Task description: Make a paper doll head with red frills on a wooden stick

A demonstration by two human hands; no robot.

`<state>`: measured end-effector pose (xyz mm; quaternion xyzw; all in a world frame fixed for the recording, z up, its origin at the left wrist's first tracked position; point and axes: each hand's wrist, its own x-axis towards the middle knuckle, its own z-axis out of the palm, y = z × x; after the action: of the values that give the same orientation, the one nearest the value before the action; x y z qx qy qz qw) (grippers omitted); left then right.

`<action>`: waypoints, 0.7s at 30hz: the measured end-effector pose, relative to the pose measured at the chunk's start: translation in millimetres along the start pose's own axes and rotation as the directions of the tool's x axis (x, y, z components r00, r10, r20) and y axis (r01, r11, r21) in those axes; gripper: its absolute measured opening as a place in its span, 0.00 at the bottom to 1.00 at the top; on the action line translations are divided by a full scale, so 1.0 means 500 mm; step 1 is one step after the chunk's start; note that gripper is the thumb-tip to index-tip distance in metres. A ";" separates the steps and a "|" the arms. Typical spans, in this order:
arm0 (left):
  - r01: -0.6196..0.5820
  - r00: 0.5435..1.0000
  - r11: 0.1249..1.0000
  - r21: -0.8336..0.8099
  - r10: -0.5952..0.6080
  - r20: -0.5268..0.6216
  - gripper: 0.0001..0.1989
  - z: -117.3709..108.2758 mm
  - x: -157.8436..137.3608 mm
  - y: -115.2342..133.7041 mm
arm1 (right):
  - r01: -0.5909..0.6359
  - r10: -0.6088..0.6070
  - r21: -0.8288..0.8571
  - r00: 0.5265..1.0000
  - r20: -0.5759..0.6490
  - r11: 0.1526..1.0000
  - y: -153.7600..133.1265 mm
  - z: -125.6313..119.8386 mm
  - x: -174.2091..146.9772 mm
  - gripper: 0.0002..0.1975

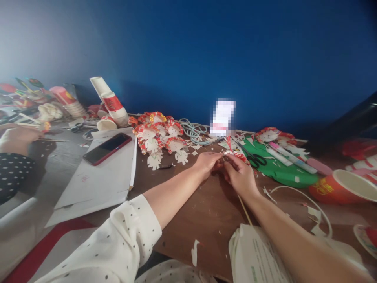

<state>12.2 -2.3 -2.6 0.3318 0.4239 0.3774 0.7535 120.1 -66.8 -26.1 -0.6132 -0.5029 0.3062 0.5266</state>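
My left hand (209, 163) and my right hand (240, 173) meet over the brown table, fingertips pinched close together. A thin pale stick (244, 210) runs out below my right hand toward me, and that hand's fingers are closed around it. What my left fingertips pinch is too small and covered to make out. Just beyond the fingers lie red-and-white paper pieces (241, 156); whether they touch my hands I cannot tell. Black-handled scissors (256, 159) rest right of them, on a green sheet (273, 173). Left of my hands sits a pile of paper lion-like cutouts (151, 137).
A phone (107, 148) lies on white board (97, 184). A lit, blurred screen (223, 118) stands by the blue wall. Paper cups (113, 106) lean behind; an orange cup (326, 188) lies right. Markers (291, 157), scraps and a white bag (256, 255) surround me. Another person's hand (17, 137) works at left.
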 end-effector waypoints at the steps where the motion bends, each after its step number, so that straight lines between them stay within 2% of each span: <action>1: 0.000 1.000 1.000 0.001 0.000 -0.005 0.11 0.000 0.000 0.000 | 0.003 -0.003 0.001 1.000 -0.002 1.000 0.000 0.000 0.000 0.24; 21: -0.047 0.999 0.998 0.052 0.048 -0.016 0.11 -0.007 0.013 -0.012 | -0.047 0.046 0.066 0.999 0.023 0.997 -0.009 0.007 -0.006 0.26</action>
<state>13.1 0.8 -11.6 0.3577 0.4320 0.3871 0.7319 114.7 -68.6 -23.3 -0.6037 -0.4836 0.3413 0.5340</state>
